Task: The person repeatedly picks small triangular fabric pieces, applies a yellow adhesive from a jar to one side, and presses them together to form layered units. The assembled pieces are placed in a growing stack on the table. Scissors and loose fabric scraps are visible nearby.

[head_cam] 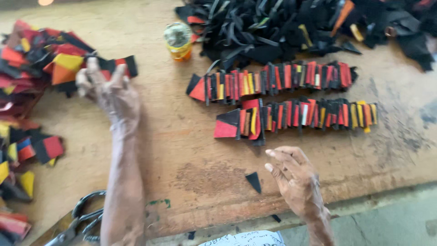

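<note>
Soft, even daylight falls on my wooden table [200,150], warm in tone, with a bright orange glow at the top left edge. Shadows are faint: a thin one runs along my left arm and under my right hand [296,182]. My left hand [109,91] is smeared by motion blur. The whole picture is slightly soft, and the black scrap pile [273,27] loses detail in darkness.
</note>
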